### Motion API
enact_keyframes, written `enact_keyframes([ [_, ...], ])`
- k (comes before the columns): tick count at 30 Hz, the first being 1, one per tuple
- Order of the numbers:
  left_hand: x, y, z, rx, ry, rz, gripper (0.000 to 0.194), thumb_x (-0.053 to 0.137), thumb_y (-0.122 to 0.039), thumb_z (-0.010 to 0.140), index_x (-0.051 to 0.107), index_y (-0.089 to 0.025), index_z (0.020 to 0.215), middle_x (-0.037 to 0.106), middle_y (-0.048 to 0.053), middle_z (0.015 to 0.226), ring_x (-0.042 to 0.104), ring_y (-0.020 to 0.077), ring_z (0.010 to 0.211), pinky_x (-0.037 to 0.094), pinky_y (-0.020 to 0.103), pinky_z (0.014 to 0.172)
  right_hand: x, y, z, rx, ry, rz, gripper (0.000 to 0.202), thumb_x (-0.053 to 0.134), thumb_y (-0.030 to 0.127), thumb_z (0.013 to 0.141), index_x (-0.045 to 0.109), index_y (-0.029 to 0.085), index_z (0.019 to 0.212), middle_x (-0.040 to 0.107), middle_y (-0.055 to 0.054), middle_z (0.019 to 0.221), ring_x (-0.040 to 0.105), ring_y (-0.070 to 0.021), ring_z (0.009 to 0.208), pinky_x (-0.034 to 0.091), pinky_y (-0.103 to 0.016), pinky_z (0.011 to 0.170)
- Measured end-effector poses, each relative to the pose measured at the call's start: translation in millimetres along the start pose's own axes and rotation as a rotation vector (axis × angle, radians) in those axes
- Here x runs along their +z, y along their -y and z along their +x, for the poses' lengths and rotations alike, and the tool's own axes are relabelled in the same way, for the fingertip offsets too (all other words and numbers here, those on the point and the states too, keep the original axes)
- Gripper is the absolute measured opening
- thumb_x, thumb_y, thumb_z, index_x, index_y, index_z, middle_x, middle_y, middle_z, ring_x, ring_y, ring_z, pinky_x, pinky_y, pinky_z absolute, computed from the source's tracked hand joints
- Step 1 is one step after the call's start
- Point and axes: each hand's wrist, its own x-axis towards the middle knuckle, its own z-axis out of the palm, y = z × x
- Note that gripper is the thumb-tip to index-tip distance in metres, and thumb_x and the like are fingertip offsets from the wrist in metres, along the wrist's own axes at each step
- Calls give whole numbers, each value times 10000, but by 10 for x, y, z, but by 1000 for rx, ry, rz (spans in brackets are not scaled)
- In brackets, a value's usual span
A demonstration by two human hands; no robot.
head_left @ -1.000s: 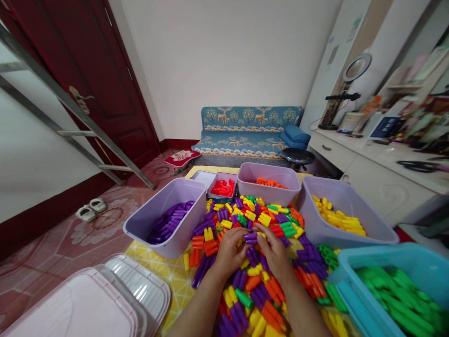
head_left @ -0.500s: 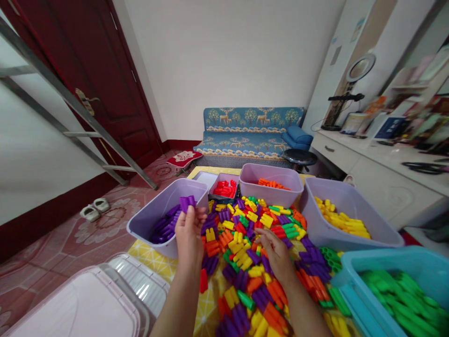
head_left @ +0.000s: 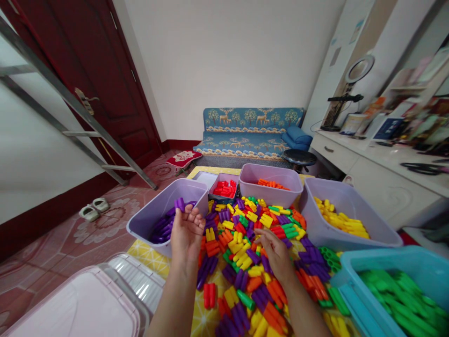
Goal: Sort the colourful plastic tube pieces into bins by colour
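My left hand (head_left: 187, 230) is over the right rim of the lilac bin (head_left: 140, 216), palm turned up and fingers loosely spread. Just past its thumb is a purple toy block (head_left: 179, 204) made of joined tubes; the hand is not closed around it. More purple blocks (head_left: 162, 229) lie inside that bin. Above the mixed pile of tube blocks, my right hand (head_left: 277, 252) hovers with fingers apart and holding nothing I can see. Yellow blocks (head_left: 242, 255) and a red block (head_left: 209, 296) are among the pieces on the yellow cloth.
Beyond the pile stand a small tray (head_left: 213, 196) of red blocks and a lilac bin (head_left: 270, 193) of orange ones. At right are a lilac bin (head_left: 379, 236) of yellow blocks and a turquoise bin (head_left: 396, 260) of green ones. Stacked lids (head_left: 87, 304) lie at left.
My left hand has opened and turned palm up, letting go of the purple block, which is now lower over the bin. My right hand stays nearly still.
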Motion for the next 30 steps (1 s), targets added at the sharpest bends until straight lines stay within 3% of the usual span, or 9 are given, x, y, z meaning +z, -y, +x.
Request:
enact_keyframes([
  [5, -27, 77, -26, 58, 61, 156, 417, 482, -547, 847, 636, -170, 937, 672, 27, 740, 611, 108, 618, 473, 214, 596, 6, 2, 6, 2, 0, 23, 399, 460, 488, 890, 669, 180, 1034, 697, -97, 964, 672, -222, 819, 498, -376, 832],
  [7, -54, 149, -46, 193, 110, 451, 420, 512, -546, 828, 646, -171, 963, 685, 45, 794, 627, 147, 709, 480, 255, 671, 7, -1, 10, 5, 0, 25, 397, 460, 487, 892, 669, 180, 1034, 695, -97, 975, 672, -220, 819, 497, -373, 836],
  [11, -203, 365, -36, 548, 249, 1311, 265, 573, -404, 822, 688, -194, 937, 684, 88, 958, 590, 248, 957, 427, 379, 891, 3, 3, 11, -2, -1, 16, 392, 459, 485, 893, 672, 182, 1023, 694, -94, 972, 671, -221, 819, 494, -378, 841],
  [13, -306, 495, -13, 591, 275, 1625, 264, 569, -351, 824, 680, -207, 1016, 651, 108, 1089, 560, 273, 1034, 394, 418, 939, 3, 12, 10, -4, -2, 15, 392, 457, 484, 894, 673, 182, 1021, 696, -95, 965, 670, -227, 835, 492, -380, 848],
  [16, -417, 669, -3, 560, 163, 1886, 419, 576, -382, 817, 601, -197, 1193, 575, 157, 1225, 529, 316, 1097, 389, 463, 936, 11, 25, 10, -2, -10, 16, 401, 455, 491, 893, 671, 177, 1019, 698, -102, 969, 670, -229, 844, 491, -380, 856],
  [18, -431, 749, -19, 542, 131, 1947, 478, 588, -417, 806, 583, -177, 1219, 561, 182, 1226, 526, 333, 1106, 394, 468, 932, 21, 25, 11, 3, -22, 16, 412, 451, 500, 892, 668, 174, 1022, 697, -107, 987, 670, -227, 838, 493, -380, 855],
  [20, -402, 803, -41, 490, 193, 1908, 468, 586, -419, 809, 591, -168, 1204, 570, 176, 1192, 561, 308, 1067, 423, 428, 913, 28, 21, 13, 9, -33, 19, 423, 444, 511, 892, 664, 176, 1029, 695, -109, 1009, 670, -226, 837, 500, -379, 843],
  [25, -256, 946, -77, 392, 462, 1580, 449, 664, -314, 743, 608, -206, 1175, 577, 104, 1191, 592, 244, 1055, 463, 361, 914, 19, 14, 21, 31, -59, 11, 452, 442, 534, 882, 654, 182, 1070, 700, -119, 1030, 666, -245, 871, 511, -393, 838],
  [30, -138, 1171, -147, 277, 832, 1325, 617, 733, -209, 653, 565, -221, 1247, 593, 87, 1239, 565, 248, 1126, 444, 392, 991, -10, -43, 43, -1, -163, -70, 466, 433, 548, 876, 673, 180, 1031, 674, -115, 1106, 604, -261, 1055, 461, -411, 941],
])
